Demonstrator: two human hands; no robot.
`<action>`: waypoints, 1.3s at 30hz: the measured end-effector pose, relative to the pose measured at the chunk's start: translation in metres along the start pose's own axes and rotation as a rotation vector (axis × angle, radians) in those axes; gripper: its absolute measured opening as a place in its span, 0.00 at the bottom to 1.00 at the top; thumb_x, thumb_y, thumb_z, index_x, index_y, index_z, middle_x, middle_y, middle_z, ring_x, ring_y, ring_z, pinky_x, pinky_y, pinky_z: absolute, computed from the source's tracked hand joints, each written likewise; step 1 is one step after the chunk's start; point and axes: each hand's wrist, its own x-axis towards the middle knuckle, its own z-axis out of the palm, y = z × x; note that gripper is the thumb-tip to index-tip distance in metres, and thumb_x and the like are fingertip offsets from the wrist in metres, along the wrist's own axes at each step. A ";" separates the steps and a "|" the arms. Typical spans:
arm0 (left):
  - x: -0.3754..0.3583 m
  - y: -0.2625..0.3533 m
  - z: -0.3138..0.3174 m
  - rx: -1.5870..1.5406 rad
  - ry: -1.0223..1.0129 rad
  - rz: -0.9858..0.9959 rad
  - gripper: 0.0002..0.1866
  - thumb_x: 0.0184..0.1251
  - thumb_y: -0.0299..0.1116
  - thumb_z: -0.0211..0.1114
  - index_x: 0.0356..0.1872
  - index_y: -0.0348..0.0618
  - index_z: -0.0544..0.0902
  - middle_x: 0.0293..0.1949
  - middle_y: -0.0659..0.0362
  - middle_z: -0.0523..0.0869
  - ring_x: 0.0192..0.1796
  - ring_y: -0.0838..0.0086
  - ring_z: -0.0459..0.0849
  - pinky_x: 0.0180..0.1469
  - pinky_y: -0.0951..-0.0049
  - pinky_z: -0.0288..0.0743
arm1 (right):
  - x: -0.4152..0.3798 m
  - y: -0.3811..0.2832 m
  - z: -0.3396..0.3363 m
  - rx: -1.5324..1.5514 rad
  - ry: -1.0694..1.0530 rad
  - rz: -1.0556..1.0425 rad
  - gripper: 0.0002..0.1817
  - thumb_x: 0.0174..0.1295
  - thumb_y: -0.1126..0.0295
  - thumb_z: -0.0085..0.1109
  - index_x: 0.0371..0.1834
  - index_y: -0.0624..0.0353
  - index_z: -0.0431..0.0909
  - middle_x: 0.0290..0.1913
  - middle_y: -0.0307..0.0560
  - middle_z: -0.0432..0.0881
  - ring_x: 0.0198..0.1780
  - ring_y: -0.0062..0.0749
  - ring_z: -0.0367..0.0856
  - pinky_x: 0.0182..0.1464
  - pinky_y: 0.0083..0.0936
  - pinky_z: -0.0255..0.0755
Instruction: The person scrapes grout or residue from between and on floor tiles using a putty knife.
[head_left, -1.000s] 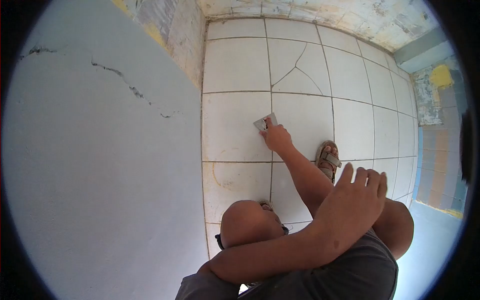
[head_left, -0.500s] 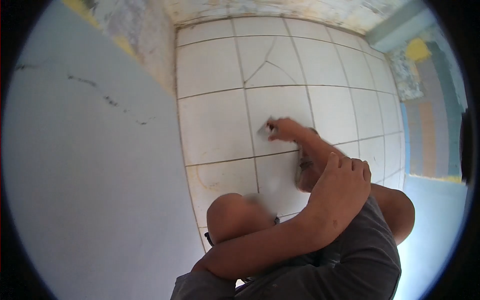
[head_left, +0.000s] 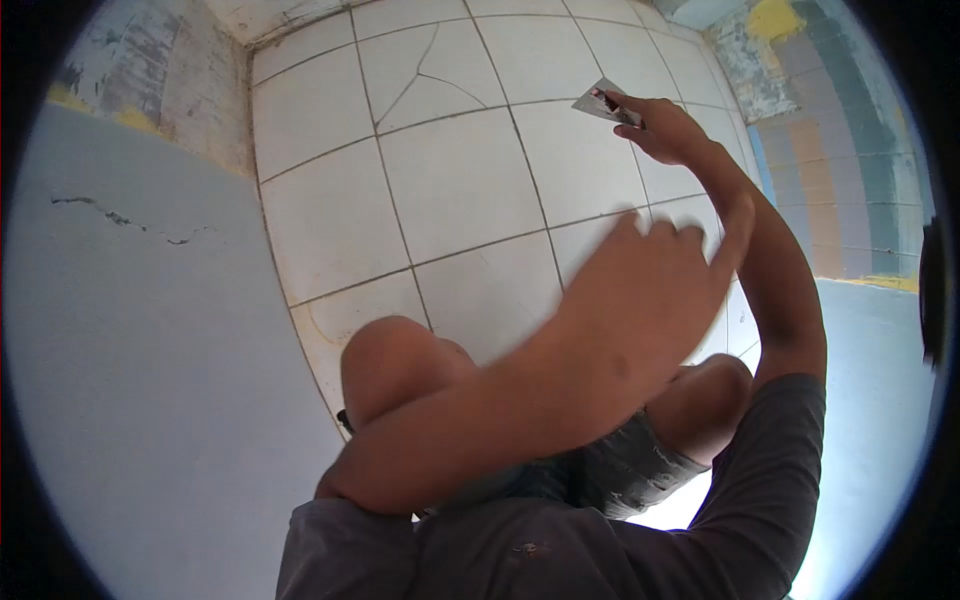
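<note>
Grey cloth, the person's shirt (head_left: 480, 560), lies nearest, with the left knee (head_left: 390, 365) just beyond. Across the front reaches the left hand (head_left: 645, 285), blurred, its thumb spread from loosely bent fingers; nothing shows in it, though the palm is hidden. It overlaps the right forearm (head_left: 770, 250) in view; whether they touch, I cannot tell. Farther out, the right hand (head_left: 668, 130) pinches a metal scraper (head_left: 590, 102) between thumb and fingers, over the pale floor tiles (head_left: 570, 160).

The thin hold could let the scraper twist if an edge snags in a grout line, and a steeply tipped corner could scratch the glaze. The outstretched arm might cost control or balance. Its broad blade points forward and to the person's left, and its long axis runs from there back towards the right hand. Contact with the floor is unclear. Beyond, to the left, is a cracked tile (head_left: 440, 55).
</note>
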 end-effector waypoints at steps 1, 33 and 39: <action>0.005 -0.008 -0.004 0.127 0.052 -0.019 0.42 0.71 0.31 0.72 0.84 0.29 0.66 0.53 0.46 0.90 0.52 0.60 0.90 0.58 0.57 0.81 | -0.004 0.016 0.014 0.044 -0.028 0.032 0.35 0.77 0.54 0.68 0.87 0.34 0.71 0.55 0.59 0.93 0.54 0.59 0.92 0.62 0.51 0.83; -0.215 0.171 0.242 -0.945 1.097 -1.833 0.28 0.88 0.36 0.58 0.83 0.40 0.73 0.58 0.50 0.94 0.70 0.64 0.86 0.76 0.57 0.77 | 0.004 -0.165 0.273 0.710 -0.151 -0.689 0.41 0.80 0.40 0.61 0.91 0.38 0.62 0.42 0.54 0.89 0.46 0.53 0.91 0.52 0.49 0.84; -0.266 0.262 0.258 -1.190 1.507 -1.429 0.31 0.90 0.43 0.50 0.82 0.32 0.71 0.53 0.45 0.95 0.70 0.56 0.87 0.78 0.54 0.76 | -0.005 -0.192 0.290 0.641 -0.191 -0.700 0.41 0.81 0.35 0.55 0.90 0.42 0.64 0.50 0.59 0.93 0.56 0.58 0.92 0.59 0.52 0.85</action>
